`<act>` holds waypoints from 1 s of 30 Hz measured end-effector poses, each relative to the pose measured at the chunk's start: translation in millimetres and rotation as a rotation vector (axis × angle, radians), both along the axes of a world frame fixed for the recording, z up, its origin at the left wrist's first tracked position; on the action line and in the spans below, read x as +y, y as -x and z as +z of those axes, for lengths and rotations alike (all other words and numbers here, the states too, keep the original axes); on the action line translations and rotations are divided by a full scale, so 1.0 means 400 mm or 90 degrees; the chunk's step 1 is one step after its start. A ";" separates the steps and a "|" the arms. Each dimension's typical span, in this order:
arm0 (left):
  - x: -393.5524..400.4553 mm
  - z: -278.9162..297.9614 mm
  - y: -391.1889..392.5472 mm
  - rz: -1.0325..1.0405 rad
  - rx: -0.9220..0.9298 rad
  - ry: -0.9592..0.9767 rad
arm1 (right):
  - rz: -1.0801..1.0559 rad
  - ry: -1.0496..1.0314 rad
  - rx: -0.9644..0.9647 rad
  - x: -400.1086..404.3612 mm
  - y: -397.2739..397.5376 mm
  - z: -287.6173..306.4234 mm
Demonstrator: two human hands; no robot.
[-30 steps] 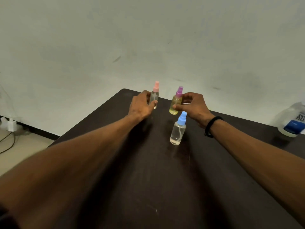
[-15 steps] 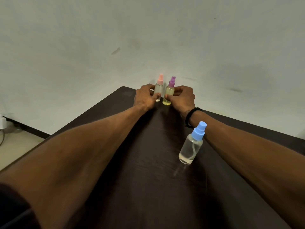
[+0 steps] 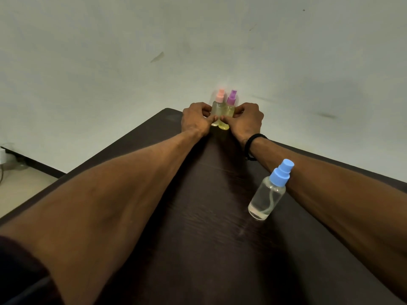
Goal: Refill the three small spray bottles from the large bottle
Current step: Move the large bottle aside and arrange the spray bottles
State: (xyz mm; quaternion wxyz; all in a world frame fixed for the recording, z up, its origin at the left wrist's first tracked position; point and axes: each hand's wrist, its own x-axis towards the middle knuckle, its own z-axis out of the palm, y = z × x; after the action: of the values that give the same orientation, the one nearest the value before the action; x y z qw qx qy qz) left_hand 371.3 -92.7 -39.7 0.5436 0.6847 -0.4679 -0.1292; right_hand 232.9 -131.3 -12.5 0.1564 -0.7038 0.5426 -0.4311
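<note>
Two small spray bottles stand side by side at the far corner of the dark table (image 3: 198, 249). My left hand (image 3: 197, 119) grips the pink-capped bottle (image 3: 218, 106), and my right hand (image 3: 246, 119) grips the purple-capped bottle (image 3: 230, 108), which holds yellowish liquid. The two bottles touch, and my thumbs meet in front of them. A third bottle with a blue cap (image 3: 269, 191) stands alone, nearer to me, just left of my right forearm; it is clear with a little liquid at the bottom. The large bottle is out of view.
A pale wall (image 3: 198, 51) rises right behind the table's far corner. The table's left edge drops to a light floor (image 3: 19, 190) with a cable and plug at the far left. A black band (image 3: 253, 144) circles my right wrist.
Both hands have slid the pink and purple bottles away from me to the far corner and pressed them together. My view has shifted left, so the blue bottle now lies nearer and to the right.
</note>
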 end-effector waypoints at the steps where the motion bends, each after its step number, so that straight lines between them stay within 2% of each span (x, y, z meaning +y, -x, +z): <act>1: 0.001 -0.001 -0.001 0.001 0.001 -0.001 | -0.004 -0.006 0.012 -0.001 0.000 0.001; 5: 0.013 0.002 0.003 0.002 0.000 -0.013 | 0.017 -0.047 0.027 0.019 0.051 0.000; 10: 0.060 0.002 0.007 0.014 -0.001 -0.022 | 0.102 -0.092 0.014 0.118 0.234 0.009; 15: 0.159 -0.003 0.032 0.001 -0.033 -0.026 | 0.233 -0.215 -0.031 0.306 0.400 0.054; 21: 0.309 0.000 0.081 -0.033 -0.085 -0.040 | 0.424 -0.331 -0.046 0.505 0.483 0.079; 24: 0.377 0.006 0.106 -0.059 -0.124 -0.048 | 0.412 -0.329 -0.028 0.559 0.475 0.083; 30: 0.463 0.007 0.145 -0.084 -0.165 -0.038 | 0.287 -0.216 -0.031 0.581 0.430 0.054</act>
State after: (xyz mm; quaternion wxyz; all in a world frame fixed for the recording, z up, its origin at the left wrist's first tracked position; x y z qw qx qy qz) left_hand 313.3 92.6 -37.0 0.4485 0.6791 -0.5742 -0.0893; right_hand 60.9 101.3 9.0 0.3769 -0.7600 0.4327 -0.3052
